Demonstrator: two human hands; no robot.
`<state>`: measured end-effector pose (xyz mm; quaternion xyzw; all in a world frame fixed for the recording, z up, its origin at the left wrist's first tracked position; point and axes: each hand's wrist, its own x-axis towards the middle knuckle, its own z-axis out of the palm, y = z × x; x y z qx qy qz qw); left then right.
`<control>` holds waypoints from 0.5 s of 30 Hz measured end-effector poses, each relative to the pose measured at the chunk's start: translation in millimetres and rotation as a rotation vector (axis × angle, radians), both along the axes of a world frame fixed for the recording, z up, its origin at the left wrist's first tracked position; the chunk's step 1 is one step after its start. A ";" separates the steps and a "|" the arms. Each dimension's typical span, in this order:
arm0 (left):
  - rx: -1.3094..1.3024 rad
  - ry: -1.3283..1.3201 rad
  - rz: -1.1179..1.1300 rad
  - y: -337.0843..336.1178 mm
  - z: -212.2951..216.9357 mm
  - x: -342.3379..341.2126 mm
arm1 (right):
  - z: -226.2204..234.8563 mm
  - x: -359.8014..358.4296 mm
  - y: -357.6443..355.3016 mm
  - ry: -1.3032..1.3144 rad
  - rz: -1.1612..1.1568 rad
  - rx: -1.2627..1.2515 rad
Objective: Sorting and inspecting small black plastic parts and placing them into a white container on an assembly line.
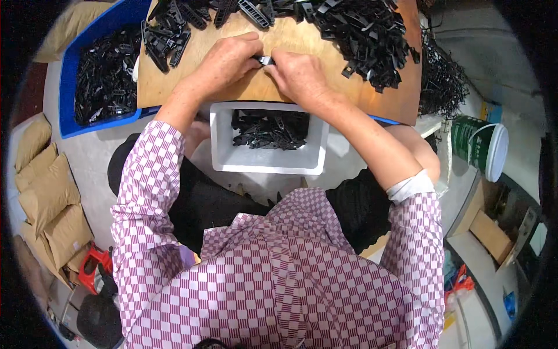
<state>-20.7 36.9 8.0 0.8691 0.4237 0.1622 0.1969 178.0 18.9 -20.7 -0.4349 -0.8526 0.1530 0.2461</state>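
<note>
The small black clip (265, 60) lies crosswise between both hands above the worktop (244, 93), its long axis left to right, and the left hand (229, 58) and right hand (299, 72) pinch its two ends with closed fingers.

A small black plastic piece (265, 60) with a pale glint on it sat pinched between both sets of fingertips, just above the bare wooden board (302, 87), lying roughly level, mostly hidden by the fingers.
</note>
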 end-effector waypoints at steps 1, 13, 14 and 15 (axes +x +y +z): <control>-0.014 0.014 0.012 -0.6 -0.7 0.5 | 2.1 2.0 -0.3 0.002 -0.011 0.002; 0.199 0.108 0.328 16.7 34.5 5.1 | 54.0 96.1 -7.2 -0.755 0.057 0.282; 0.186 0.098 0.378 18.7 44.6 14.1 | 48.7 97.6 -4.0 -0.766 0.067 0.299; 0.172 0.086 0.427 19.9 49.2 18.3 | 45.5 99.3 -0.9 -0.778 0.075 0.316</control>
